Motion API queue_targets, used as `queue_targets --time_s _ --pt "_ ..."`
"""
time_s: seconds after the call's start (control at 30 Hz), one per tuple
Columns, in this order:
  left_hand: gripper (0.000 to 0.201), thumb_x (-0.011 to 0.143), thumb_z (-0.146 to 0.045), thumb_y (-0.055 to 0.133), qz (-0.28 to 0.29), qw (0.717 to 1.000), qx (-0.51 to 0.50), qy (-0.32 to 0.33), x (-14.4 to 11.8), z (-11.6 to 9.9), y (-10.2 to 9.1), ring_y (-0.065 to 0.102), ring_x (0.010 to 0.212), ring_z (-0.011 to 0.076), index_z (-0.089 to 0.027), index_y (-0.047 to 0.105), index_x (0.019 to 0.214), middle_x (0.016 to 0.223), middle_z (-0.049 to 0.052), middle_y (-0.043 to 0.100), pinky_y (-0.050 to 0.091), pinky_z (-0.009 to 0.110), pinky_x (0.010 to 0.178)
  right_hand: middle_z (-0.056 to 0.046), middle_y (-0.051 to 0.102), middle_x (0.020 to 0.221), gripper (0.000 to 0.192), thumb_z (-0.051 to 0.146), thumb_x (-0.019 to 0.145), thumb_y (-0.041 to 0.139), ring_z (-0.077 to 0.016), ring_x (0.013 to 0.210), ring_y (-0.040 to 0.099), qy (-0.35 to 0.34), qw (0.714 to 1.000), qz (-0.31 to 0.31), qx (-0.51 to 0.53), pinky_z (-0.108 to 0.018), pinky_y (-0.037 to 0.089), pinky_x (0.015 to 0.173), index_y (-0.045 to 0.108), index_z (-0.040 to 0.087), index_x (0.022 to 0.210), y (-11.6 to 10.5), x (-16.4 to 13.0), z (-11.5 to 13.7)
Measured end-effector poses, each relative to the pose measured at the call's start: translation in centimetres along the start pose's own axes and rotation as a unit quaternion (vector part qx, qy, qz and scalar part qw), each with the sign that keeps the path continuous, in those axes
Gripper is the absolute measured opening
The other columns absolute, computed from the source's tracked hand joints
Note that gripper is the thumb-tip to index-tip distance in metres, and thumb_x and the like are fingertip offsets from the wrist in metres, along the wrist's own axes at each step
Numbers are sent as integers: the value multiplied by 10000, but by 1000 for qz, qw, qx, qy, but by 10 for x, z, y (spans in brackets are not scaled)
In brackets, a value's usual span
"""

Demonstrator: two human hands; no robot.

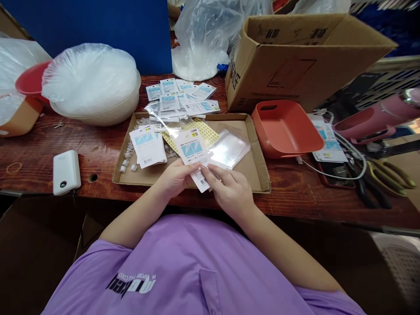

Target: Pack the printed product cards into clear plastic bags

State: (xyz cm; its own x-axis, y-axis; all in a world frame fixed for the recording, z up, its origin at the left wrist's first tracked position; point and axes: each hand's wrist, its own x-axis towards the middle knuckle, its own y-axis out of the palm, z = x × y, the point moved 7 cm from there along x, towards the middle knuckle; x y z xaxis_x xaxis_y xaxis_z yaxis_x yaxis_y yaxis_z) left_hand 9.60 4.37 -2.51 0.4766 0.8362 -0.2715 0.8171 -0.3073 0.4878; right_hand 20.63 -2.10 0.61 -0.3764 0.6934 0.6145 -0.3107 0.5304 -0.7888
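Note:
My left hand [175,177] and my right hand [229,188] together hold a white printed card [193,153] with a blue picture, above the front edge of a flat cardboard tray [256,168]. My fingers pinch the card's lower end. In the tray lie a stack of similar cards [147,146], a yellow sticker sheet [205,131], clear plastic sleeves [229,148] and several small white parts [127,159]. More packed cards [180,96] are spread behind the tray.
An orange bin [285,131] stands right of the tray, a big cardboard box [295,57] behind it. A white bowl stack in plastic [95,85], a red bowl [31,81] and a white power bank [66,171] sit left. Scissors [387,173] and cables lie right.

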Motion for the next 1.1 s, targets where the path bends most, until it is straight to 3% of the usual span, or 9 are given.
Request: queue_targets --time_s 0.13,0.27,0.37,0.53,0.6,0.7,0.8,0.93,1.1 --pt "428 792 -454 457 -1 999 26 46 1 -5 -10 587 1125 266 -216 595 1120 1174 72 651 503 405 896 -79 683 1068 527 119 881 449 -205 878 641 27 992 36 117 -326 533 748 416 219 1397 6 3 12" --pt "600 634 -275 658 31 993 73 86 -3 -7 -15 541 1195 259 -263 548 1224 1298 35 585 476 347 940 -79 675 1046 569 143 891 460 -190 906 640 45 975 18 217 -307 540 791 331 229 1438 6 4 17" --pt "758 621 -270 736 26 988 132 71 -5 2 -17 558 1175 270 -269 460 1327 1313 58 576 485 343 923 -91 668 1039 559 162 902 451 -197 907 642 45 976 23 214 -311 544 784 324 219 1443 8 6 20" --pt "475 870 -333 497 -46 940 277 192 -10 -10 -21 410 1330 212 -217 475 1330 1410 65 490 303 330 1109 -98 677 973 510 196 916 459 -199 832 647 37 985 26 168 -313 547 731 374 172 1419 10 8 26" --pt "433 874 -305 491 -72 918 339 192 -11 -11 -21 484 1264 222 -206 514 1294 1344 78 553 335 347 1085 -113 677 996 479 216 916 480 -205 855 645 24 989 22 147 -319 544 745 422 154 1388 9 9 27" --pt "393 851 -300 533 -74 916 353 174 -15 -10 -21 570 1151 244 -206 568 1231 1229 87 630 408 363 1018 -140 627 1155 443 286 923 477 -243 1038 602 18 992 7 126 -370 517 870 475 183 1354 7 11 23" --pt "381 876 -332 504 -65 922 326 197 -23 -13 -18 531 1206 240 -219 575 1233 1274 89 599 373 366 1057 -140 469 1368 450 373 930 439 -302 1291 419 26 987 13 159 -485 398 1038 470 242 1359 8 16 18" --pt "396 900 -354 472 -41 924 312 219 -33 -12 -14 498 1249 239 -225 570 1262 1317 83 572 356 366 1082 -103 215 1520 534 401 910 480 -322 1409 217 117 964 35 238 -552 333 1070 332 335 1419 23 23 6" --pt "395 914 -325 472 -61 927 284 237 -46 -10 -27 484 1274 209 -240 555 1291 1331 54 571 343 348 1106 -175 252 1483 860 480 793 649 -336 1400 228 265 913 -4 310 -542 378 1039 150 269 1461 46 33 -18"
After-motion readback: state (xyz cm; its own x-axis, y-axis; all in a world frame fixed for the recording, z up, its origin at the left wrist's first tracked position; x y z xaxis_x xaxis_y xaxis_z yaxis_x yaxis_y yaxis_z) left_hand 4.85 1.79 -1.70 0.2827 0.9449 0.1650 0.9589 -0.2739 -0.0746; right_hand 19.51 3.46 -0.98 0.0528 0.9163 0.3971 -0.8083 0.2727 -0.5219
